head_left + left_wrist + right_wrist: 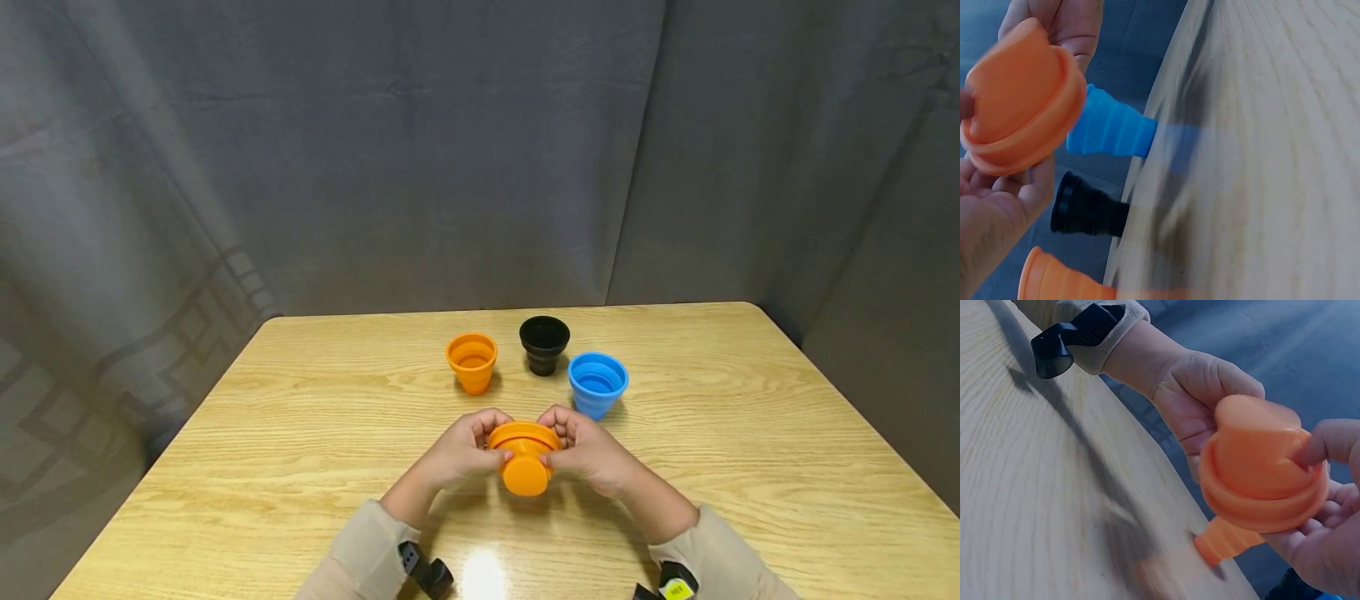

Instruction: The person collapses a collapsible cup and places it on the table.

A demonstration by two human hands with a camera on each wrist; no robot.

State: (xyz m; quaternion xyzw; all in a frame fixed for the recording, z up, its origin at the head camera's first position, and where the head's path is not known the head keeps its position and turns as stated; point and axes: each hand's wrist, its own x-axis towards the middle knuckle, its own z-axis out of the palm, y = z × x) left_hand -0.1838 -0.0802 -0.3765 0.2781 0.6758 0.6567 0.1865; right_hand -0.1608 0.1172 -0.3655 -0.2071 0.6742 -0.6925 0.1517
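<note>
**A:** Identify the largest elements.
**B:** A dark grey fabric curtain (390, 150) hangs behind a rectangular, light wood-grain table (300, 425) with rounded far corners.

**A:** What extends over the table?
**B:** Two forearms in beige fabric sleeves (363, 542), reaching in from the near edge.

**A:** State the condition of the hands.
**B:** The left hand (467, 450) and the right hand (592, 454) both pinch one item from opposite sides. Thumbs press on its near face; the other fingers curl behind the rim.

**A:** Specify the item and its position.
**B:** A round, orange, flexible-looking cup with a thick rim (525, 458). It is held above the table, near the front centre, tilted with its base toward the person. In the right wrist view, the wall appears dented at one thumb.

**A:** List the smaller items.
**B:** Three tapered, stepped-wall cups stand upright beyond the hands: a blue one (597, 387) just beyond the right hand, a black one (543, 346) farther back, and an orange one (472, 367) at left.

**A:** Smallest items?
**B:** Black wrist-mounted devices (426, 571), the right one bearing a yellow label (677, 590).
</note>
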